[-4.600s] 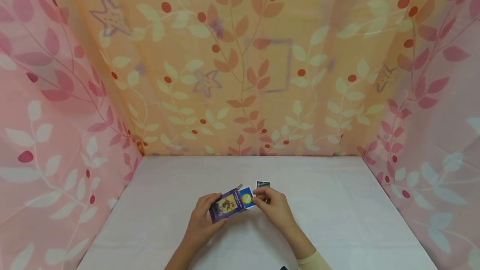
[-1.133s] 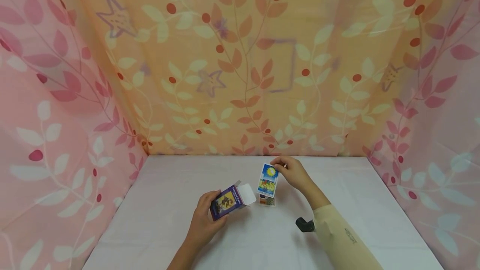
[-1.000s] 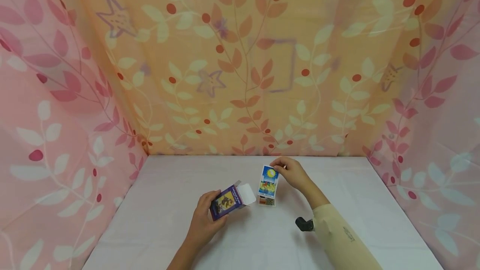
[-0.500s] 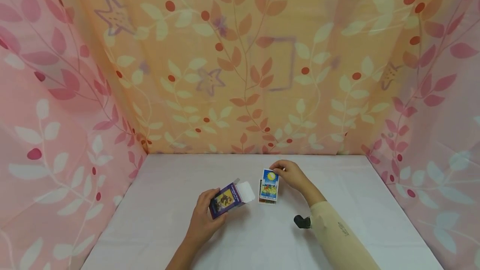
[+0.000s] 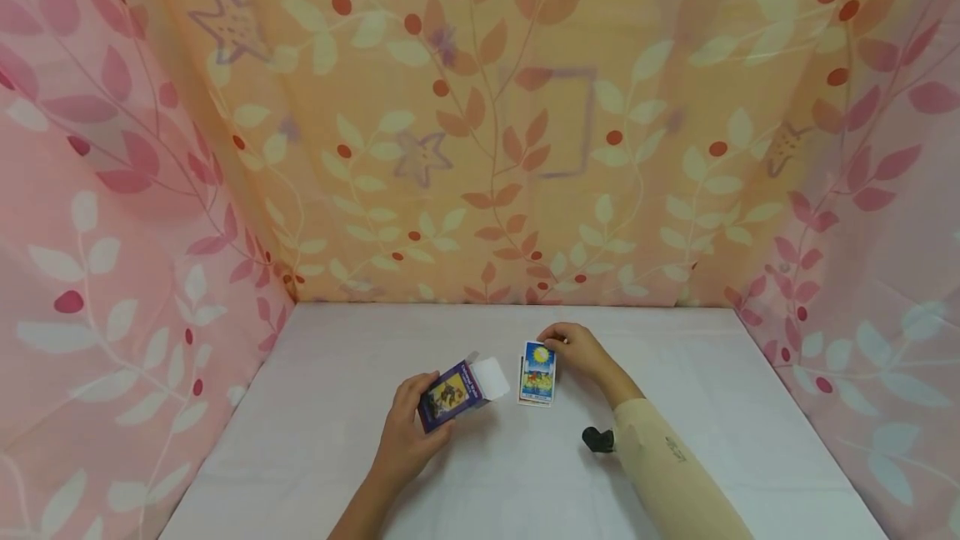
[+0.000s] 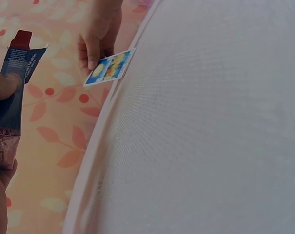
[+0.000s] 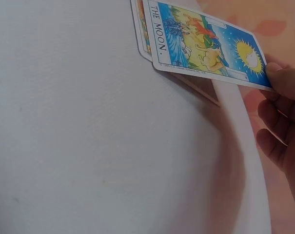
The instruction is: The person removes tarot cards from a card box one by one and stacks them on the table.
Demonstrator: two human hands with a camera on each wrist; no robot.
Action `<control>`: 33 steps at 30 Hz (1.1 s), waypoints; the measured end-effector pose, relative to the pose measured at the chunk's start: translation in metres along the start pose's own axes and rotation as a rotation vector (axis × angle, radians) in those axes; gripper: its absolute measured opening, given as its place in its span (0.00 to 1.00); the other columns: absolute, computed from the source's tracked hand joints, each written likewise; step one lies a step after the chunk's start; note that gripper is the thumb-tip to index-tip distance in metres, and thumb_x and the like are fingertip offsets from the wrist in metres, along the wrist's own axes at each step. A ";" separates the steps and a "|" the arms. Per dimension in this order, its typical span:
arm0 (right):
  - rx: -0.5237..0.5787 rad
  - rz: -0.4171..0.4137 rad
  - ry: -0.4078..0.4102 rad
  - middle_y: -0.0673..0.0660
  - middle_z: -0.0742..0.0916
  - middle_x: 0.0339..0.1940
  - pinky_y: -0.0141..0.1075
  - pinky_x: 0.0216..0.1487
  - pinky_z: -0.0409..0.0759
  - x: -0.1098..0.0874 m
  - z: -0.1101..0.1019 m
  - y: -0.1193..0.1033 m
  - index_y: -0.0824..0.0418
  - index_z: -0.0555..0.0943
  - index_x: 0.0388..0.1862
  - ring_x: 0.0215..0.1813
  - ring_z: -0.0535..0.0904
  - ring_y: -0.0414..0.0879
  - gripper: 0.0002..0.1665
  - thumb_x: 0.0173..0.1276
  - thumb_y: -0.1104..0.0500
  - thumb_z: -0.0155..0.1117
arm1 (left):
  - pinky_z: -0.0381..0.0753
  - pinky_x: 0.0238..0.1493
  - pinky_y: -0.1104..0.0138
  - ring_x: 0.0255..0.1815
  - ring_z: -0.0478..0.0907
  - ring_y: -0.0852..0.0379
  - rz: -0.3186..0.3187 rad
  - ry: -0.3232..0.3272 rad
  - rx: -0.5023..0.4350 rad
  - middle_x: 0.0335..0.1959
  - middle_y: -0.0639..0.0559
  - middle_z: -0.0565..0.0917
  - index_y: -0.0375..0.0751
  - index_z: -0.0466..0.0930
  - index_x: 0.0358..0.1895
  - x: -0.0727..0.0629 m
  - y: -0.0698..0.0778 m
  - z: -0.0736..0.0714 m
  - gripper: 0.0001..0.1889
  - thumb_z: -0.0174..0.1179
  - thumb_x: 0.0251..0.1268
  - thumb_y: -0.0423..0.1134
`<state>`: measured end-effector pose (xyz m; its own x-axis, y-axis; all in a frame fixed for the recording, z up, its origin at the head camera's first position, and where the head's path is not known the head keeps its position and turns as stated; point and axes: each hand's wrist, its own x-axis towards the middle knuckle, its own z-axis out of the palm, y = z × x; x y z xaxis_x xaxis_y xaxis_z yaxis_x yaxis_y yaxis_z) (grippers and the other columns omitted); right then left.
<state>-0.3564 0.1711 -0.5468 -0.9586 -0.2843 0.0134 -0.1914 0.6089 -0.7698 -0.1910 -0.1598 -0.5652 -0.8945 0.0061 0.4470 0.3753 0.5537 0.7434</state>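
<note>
Card (image 7: 206, 48) marked THE MOON is pinched at its far end between the thumb and fingers (image 7: 273, 117) of the right hand (image 5: 579, 348), face up, its titled end toward the person. It lies over a lower card (image 7: 143, 29), which peeks out along the left side and at the near end in the head view. The moon end is raised, with shadow beneath it on the white desk (image 5: 315, 440). Whether more than one card lies underneath is hard to make out from these angles.

Left of the cards, the left hand (image 5: 405, 432) grips a box (image 5: 448, 396) round its sides, thumb on the near edge and fingers over the far one. The purple front, with its yellow picture panel, faces up, and the box is tilted, its open end toward the cards. A white flap (image 5: 491, 377) sticks out there, near the card but apart from it. The left wrist view shows a dark blue face of the box under the thumb.

Beige sleeve (image 5: 675, 465) covers the right forearm, with a black piece (image 5: 597, 439) beside the cuff. Leafy cloth (image 5: 480, 232) rises round the desk, orange behind and pink at both sides
</note>
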 end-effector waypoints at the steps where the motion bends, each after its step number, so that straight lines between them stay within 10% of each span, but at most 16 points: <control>1: -0.001 0.001 0.001 0.49 0.88 0.45 0.47 0.58 0.79 0.000 0.001 0.001 0.53 0.87 0.46 0.49 0.78 0.48 0.08 0.77 0.59 0.62 | 0.78 0.67 0.54 0.66 0.72 0.60 0.002 0.000 0.002 0.66 0.60 0.72 0.57 0.70 0.72 0.000 0.000 0.000 0.46 0.81 0.47 0.34; 33: -0.059 -0.030 -0.006 0.47 0.87 0.47 0.51 0.67 0.76 0.010 0.020 0.021 0.50 0.88 0.44 0.55 0.80 0.47 0.09 0.76 0.61 0.62 | 0.77 0.68 0.55 0.66 0.71 0.57 -0.006 -0.023 -0.016 0.67 0.57 0.72 0.50 0.70 0.73 0.000 0.004 -0.002 0.45 0.80 0.48 0.33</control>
<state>-0.3657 0.1666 -0.5758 -0.9509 -0.3079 0.0319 -0.2327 0.6427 -0.7299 -0.1892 -0.1595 -0.5608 -0.9021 0.0216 0.4309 0.3732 0.5402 0.7542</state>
